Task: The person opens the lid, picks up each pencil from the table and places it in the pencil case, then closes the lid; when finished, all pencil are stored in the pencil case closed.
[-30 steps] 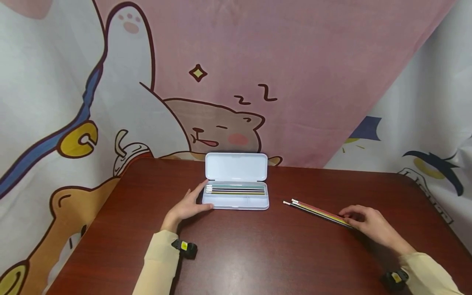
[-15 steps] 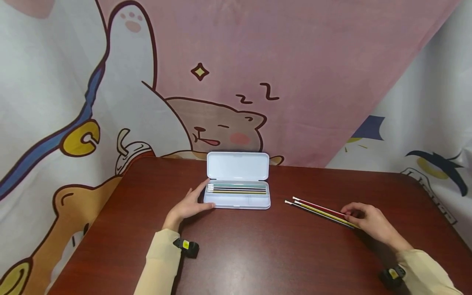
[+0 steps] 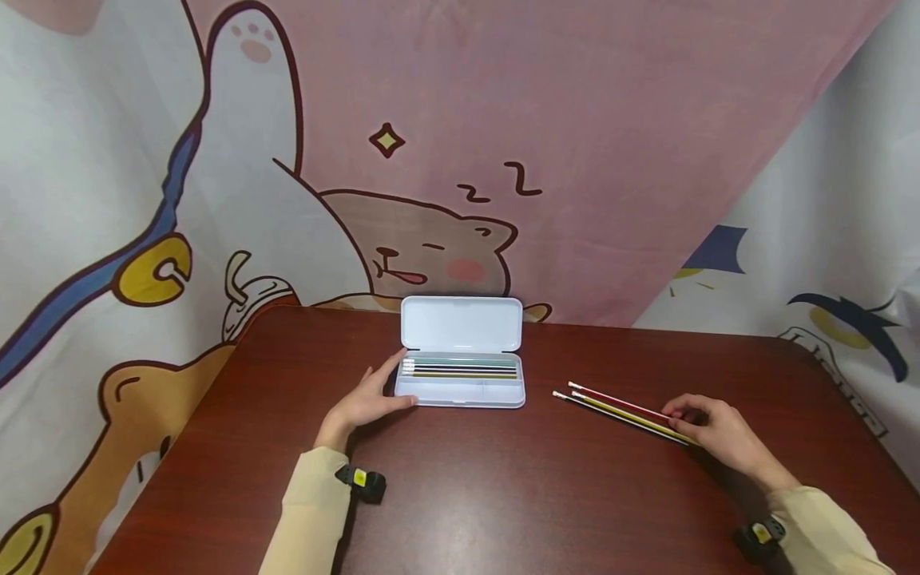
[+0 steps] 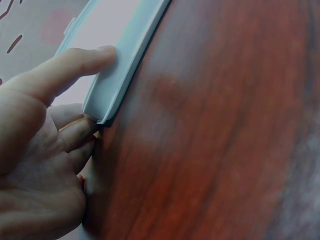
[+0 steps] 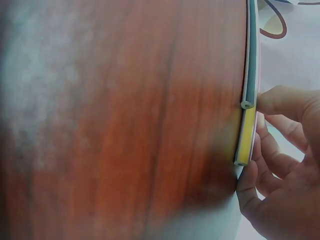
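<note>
Glossy reddish-brown wood-grained table (image 3: 460, 495) separates the open white rectangular pencil case (image 3: 440, 394) from three slim eraser-tipped pencils (image 3: 632, 418). Left hand (image 3: 364, 403) grips the case's left end, thumb over its rim. Right hand (image 3: 711, 431) pinches the red pencil (image 3: 618, 402) opposite its eraser; only the right wrist view shows flat-cut ends.

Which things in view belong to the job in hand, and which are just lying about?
Part of the job, it seems:
Open white pencil case, touched by left hand
Pencils inside
Red pencil, held by right hand
Yellow pencil and dark pencil beside it

Just setting or gear:
Printed cloth
Table
Black wrist devices
</note>
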Tool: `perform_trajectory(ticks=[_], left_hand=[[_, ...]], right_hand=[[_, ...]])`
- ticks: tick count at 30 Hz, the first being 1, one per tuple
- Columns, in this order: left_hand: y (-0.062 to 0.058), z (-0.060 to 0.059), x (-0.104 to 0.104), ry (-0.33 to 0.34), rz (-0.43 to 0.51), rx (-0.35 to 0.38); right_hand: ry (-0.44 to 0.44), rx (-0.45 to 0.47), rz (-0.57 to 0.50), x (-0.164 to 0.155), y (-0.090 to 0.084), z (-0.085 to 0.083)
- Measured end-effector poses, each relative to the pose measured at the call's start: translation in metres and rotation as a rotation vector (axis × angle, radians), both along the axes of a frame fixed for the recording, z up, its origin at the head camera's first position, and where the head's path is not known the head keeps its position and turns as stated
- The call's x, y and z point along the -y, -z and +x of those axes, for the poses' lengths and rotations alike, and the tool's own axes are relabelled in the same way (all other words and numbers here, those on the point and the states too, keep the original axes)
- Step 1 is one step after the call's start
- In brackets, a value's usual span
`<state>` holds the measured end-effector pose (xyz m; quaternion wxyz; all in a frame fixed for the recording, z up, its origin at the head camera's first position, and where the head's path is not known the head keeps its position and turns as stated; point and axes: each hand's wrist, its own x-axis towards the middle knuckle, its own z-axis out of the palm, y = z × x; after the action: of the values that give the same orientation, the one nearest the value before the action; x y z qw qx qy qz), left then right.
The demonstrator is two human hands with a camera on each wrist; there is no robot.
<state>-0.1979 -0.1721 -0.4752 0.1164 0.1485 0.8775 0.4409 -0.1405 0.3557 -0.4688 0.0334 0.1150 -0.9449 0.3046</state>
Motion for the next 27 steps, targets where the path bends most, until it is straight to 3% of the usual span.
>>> perform_trajectory(ticks=[19, 27], left_hand=[[-0.001, -0.001, -0.001, -0.002, -0.004, 0.004], [0.0, -0.001, 0.0, 0.006, 0.002, -0.005]], right_hand=[[0.0, 0.055, 0.011, 0.006, -0.003, -0.003], [-0.036, -0.017, -0.032, 0.016, -0.006, -0.003]])
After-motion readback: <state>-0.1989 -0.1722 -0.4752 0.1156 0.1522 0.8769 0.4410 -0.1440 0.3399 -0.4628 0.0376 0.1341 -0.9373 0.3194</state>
